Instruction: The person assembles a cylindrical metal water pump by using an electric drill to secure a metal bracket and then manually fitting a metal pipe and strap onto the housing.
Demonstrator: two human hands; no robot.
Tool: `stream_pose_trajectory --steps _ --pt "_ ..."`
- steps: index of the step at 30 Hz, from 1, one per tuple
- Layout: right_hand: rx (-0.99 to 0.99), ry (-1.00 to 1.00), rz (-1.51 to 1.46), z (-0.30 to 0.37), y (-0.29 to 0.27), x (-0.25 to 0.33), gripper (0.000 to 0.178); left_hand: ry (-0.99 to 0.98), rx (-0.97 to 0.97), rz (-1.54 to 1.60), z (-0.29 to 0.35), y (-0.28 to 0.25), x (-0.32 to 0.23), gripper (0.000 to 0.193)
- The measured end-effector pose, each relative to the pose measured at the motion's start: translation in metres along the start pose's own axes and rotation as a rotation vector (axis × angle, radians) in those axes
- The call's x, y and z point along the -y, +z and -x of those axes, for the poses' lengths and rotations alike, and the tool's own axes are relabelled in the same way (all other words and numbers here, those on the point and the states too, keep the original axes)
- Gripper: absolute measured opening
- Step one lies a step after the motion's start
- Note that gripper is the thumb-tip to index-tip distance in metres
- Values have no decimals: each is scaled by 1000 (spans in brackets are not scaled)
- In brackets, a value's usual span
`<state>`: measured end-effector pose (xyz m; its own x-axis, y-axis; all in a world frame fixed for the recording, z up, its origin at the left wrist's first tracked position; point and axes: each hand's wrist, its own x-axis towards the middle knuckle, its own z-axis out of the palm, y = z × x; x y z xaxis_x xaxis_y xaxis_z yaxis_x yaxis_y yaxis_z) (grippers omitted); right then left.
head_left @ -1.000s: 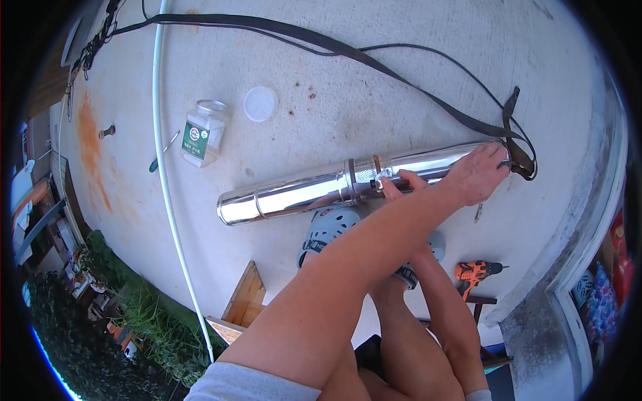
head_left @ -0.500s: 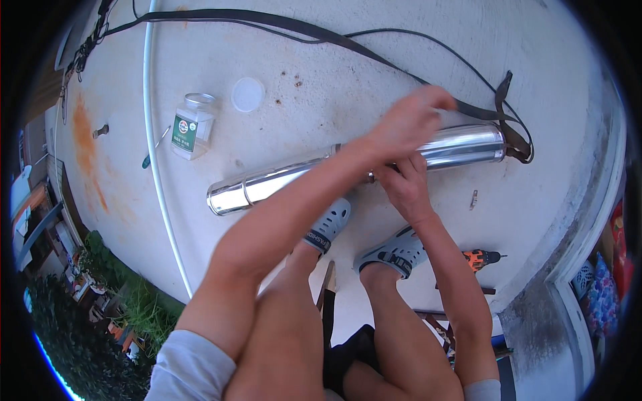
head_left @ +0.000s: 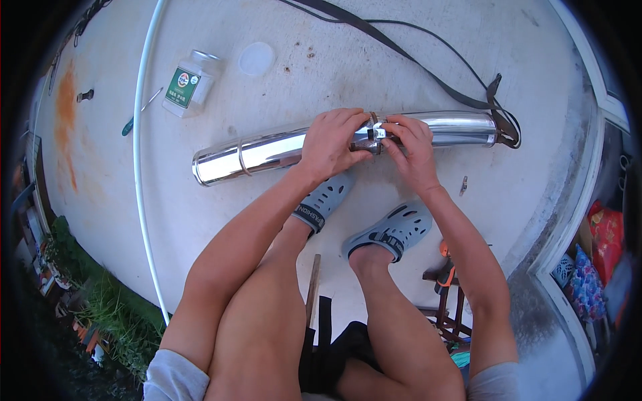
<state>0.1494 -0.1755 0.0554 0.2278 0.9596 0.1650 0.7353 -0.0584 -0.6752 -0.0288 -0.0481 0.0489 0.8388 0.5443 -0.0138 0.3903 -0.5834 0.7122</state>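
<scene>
A long shiny steel pipe (head_left: 267, 152) lies across the concrete floor in front of my feet. Around its middle joint sits a metal band clamp (head_left: 379, 132) with a small bright tightening piece on top. My left hand (head_left: 332, 142) is curled over the pipe just left of the joint, fingertips on the far side and thumb on the near side. From the right, my right hand (head_left: 412, 150) pinches at the clamp, its fingers bent against the bright piece. Parts of the clamp are hidden under my fingers.
A clear jar (head_left: 190, 83) with a green label lies beside a round translucent lid (head_left: 257, 59). A screwdriver (head_left: 140, 112) lies near a white hose (head_left: 139, 134). Dark straps (head_left: 401, 63) reach the pipe's right end. An orange-and-black power drill (head_left: 444, 274) is by my right forearm.
My left hand, blurred above the pipe before, has come down left and grips it at the joint. The right hand stays at the joint, its fingers now on the clamp. The view has shifted.
</scene>
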Motion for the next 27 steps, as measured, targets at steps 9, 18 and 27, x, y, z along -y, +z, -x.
stream_pose_trajectory --steps 9,18,27 --pt "79 -40 21 4 -5 -9 29 91 -100 60 7 6 2 68" --pt "64 3 -69 -4 -7 -5 35 123 -158 -3 0 11 -2 49" --pt "68 27 -90 0 -7 -6 40 120 -198 -23 4 15 -5 43"
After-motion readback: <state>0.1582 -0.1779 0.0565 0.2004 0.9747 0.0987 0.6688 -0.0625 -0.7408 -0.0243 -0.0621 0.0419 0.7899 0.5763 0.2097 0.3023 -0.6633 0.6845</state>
